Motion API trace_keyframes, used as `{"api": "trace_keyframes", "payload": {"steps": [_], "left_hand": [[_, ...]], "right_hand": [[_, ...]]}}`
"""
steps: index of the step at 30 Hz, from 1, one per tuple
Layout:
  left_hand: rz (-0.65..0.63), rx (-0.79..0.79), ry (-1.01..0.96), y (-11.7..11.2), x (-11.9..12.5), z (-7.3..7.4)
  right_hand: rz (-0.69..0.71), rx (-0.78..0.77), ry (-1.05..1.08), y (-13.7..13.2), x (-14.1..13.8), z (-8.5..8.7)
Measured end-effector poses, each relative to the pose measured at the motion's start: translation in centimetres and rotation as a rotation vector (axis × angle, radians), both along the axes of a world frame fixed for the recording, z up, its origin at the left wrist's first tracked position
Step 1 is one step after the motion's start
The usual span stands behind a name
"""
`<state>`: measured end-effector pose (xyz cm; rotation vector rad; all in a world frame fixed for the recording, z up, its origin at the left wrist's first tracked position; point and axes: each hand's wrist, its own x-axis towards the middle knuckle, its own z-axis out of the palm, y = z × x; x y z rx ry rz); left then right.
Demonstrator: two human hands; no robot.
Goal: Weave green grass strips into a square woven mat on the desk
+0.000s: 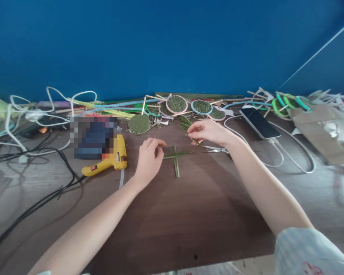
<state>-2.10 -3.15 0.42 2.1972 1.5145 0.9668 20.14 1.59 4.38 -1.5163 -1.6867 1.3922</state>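
Tabletop (189, 214): dark brown, wood-like, with a dark spot (195, 257) on the near side of the leaf cross
Leaf cross (176, 164): green strips laid flat, one over another
Leaf strips (185, 123): a green bunch just beyond the cross
Scissors (214, 149): silver blades, near the cross, on its right
Glue gun (120, 151): yellow, left of the cross
Black cables (25, 210): well left of the cross
Round discs (176, 104): green with coloured rims, some overlapping, beyond the cross
Phone (259, 122): dark-screened, beyond and right of the cross
Cardboard (318, 130): brown, far right of the cross
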Motion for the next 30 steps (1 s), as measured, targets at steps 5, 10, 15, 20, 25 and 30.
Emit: {"api": "trace_keyframes", "payload": {"steps": [5, 10, 15, 20, 25, 30], "left_hand": [[-0.096, 0.095, 0.113, -0.3, 0.1, -0.1], [-0.259, 0.298, 0.227, -0.7, 0.2, -0.7], [-0.321, 0.464, 0.358, -1.1, 0.4, -1.1], [-0.332, 0.504, 0.418, -1.2, 0.5, -1.0], [-0.328, 0.53, 0.437, -1.2, 0.6, -0.8], [-0.291, 0.523, 0.528, -1.9, 1.0, -0.6]], "right_hand": [[0.109, 0.063, -0.13, -0.4, -0.4, -0.7], [0.085, 0.04, -0.134, -0.8, -0.1, -0.6], [0.124, 0.007, -0.172, -0.8, 0.3, -0.2], [0.182, -0.044, -0.226, -0.8, 0.6, 0.2], [0.238, -0.037, -0.319, -1.0, 0.7, 0.3], [0.306, -0.014, -0.398, -1.0, 0.7, 0.0]]}}
